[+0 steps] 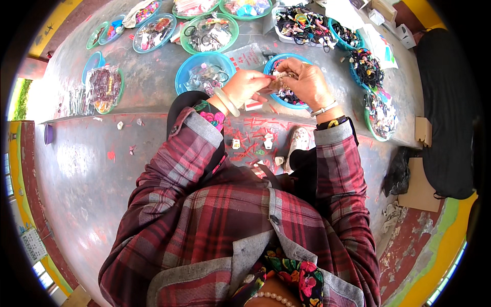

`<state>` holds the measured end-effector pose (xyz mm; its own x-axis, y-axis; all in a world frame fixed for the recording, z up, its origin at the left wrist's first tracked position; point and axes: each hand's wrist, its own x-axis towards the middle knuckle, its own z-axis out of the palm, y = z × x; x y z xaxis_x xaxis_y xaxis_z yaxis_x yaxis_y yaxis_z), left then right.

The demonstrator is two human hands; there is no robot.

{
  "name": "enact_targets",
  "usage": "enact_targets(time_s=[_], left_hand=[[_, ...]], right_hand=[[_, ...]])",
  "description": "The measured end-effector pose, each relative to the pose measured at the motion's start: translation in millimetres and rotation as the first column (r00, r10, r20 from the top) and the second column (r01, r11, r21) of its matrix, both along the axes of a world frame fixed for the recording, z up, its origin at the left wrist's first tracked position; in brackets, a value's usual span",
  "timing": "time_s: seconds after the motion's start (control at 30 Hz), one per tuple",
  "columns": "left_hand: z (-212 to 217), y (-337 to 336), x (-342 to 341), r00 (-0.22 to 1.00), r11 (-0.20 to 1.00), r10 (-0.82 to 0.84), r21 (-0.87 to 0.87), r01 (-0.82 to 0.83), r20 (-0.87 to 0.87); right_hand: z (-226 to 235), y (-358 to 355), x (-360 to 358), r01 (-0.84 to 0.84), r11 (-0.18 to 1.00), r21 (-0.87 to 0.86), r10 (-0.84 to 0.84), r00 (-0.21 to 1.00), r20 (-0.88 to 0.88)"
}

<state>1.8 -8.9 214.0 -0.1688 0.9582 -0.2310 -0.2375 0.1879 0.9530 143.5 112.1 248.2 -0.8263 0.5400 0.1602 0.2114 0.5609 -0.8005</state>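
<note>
My left hand [244,88] and my right hand [307,86] meet over a blue basin [292,57] holding small dark and coloured pieces. Both hands are closed, with fingertips pinched together on a small crinkled, brownish, partly see-through thing [276,83]; its kind is hard to make out. To the left of the hands, close to my left wrist, stands a larger blue basin [180,77] with clear plastic bags and black bands in it. A flat clear plastic bag [248,55] lies on the raised grey surface behind my left hand.
Green basins [237,31] and a blue basin [135,45] of packaged items stand farther back. At the back right, a white tub [279,35] holds tangled dark bands. Red scraps [250,145] litter the floor by my shoe [298,146]. A black-covered object [447,112] stands right.
</note>
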Motion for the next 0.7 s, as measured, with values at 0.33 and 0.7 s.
enact_targets(time_s=[0.33, 0.7], left_hand=[[-2.8, -0.6, -3.9, 0.971, 0.997, -0.047, -0.042, 0.059, 0.235], [-8.0, 0.6, -3.0, 0.973, 0.997, -0.044, -0.048, 0.057, 0.228]], right_hand=[[1.3, -2.6, 0.8, -0.074, 0.997, 0.038, 0.070, 0.992, 0.101], [-5.9, 6.9, 2.5, -0.082, 0.988, -0.133, 0.076, 0.996, -0.049]])
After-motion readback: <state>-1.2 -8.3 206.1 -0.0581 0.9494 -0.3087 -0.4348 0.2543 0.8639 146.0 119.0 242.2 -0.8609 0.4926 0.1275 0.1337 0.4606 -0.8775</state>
